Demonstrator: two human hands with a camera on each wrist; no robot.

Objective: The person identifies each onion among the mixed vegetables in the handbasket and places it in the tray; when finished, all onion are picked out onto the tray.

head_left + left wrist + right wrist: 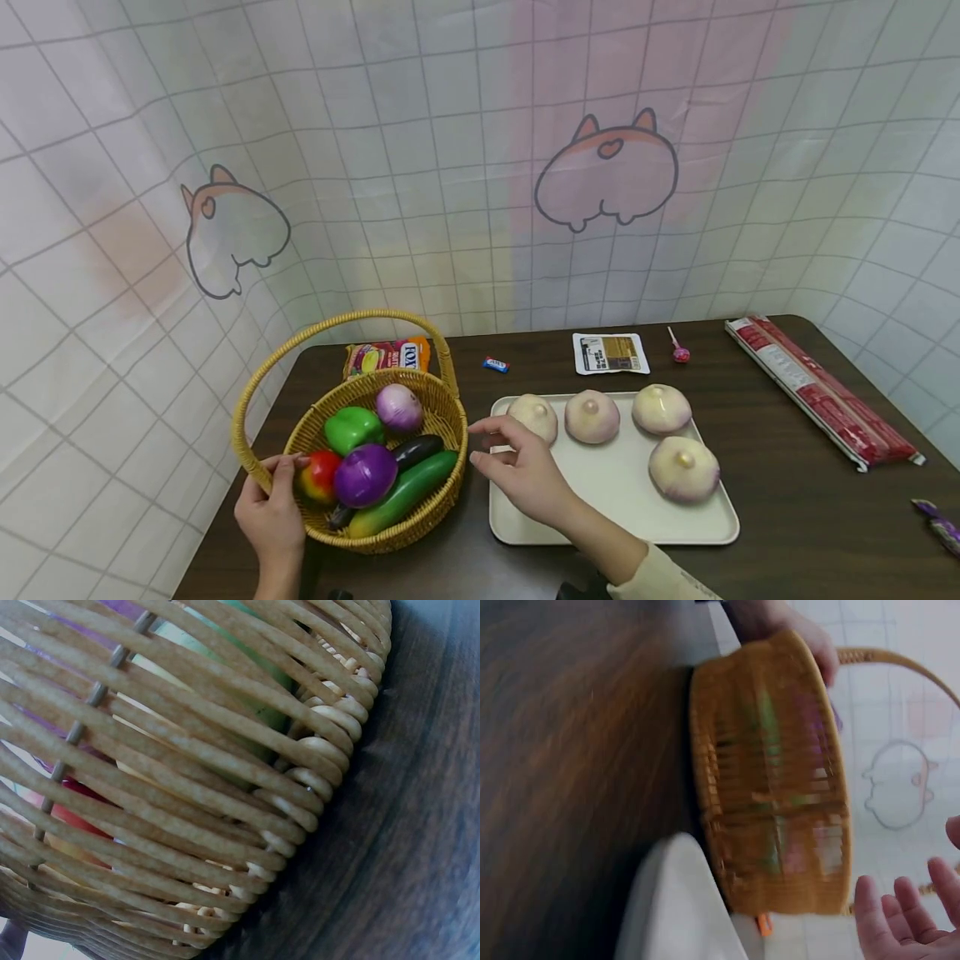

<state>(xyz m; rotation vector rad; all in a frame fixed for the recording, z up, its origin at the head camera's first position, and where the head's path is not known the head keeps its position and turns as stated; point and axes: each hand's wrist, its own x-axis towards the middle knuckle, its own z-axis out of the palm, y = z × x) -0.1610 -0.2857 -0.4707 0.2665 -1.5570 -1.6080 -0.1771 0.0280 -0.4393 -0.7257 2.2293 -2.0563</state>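
Note:
A round wicker basket [412,532] with a tall hoop handle stands on the left of the table. My left hand [273,510] grips its left rim at the foot of the handle. Inside lie a green bell pepper [354,429], a purple onion [399,408], a red and yellow fruit [321,475], a glossy purple ball-shaped vegetable [366,475], a dark eggplant [417,451] and a green cucumber-like vegetable [408,492]. Beside the right rim is my right hand [528,475], fingers extended and holding nothing. The left wrist view shows the basket's woven side [187,750] close up.
Right of the basket, a white tray [603,504] bears several pale, purple-tinged bulbs [684,469]. Behind are a colourful snack bag [386,357], a small blue wrapper [496,364], a flat packet [611,354] and a lollipop [679,352]. A long red package [825,392] lies far right.

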